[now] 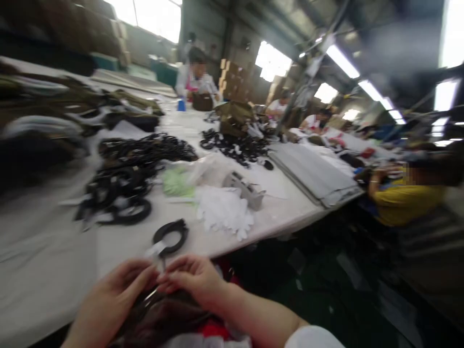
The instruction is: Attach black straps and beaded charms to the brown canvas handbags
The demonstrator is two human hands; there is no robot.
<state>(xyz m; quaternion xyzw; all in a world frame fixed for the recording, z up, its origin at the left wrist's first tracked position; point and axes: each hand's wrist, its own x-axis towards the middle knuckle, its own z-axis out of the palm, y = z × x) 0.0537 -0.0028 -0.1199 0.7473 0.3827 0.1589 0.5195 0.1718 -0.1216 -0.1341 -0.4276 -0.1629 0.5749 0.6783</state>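
My left hand (118,295) and my right hand (197,280) meet at the table's front edge, fingertips nearly touching. Both are closed in a pinch. A thin strip runs up from between the fingertips towards a coiled black strap (177,237) with a white band around it, lying on the table. What exactly each hand pinches is blurred. Beneath them is a dark brown fabric piece (170,316), with a shiny, metal-like bit near the left fingers.
The white-covered table (123,246) bears a heap of black coiled straps (123,179), white tags (223,210), a grey box-like device (244,188) and grey sheets (311,169). Dark goods (39,140) lie left. A person in yellow (409,200) sits right; others work farther back.
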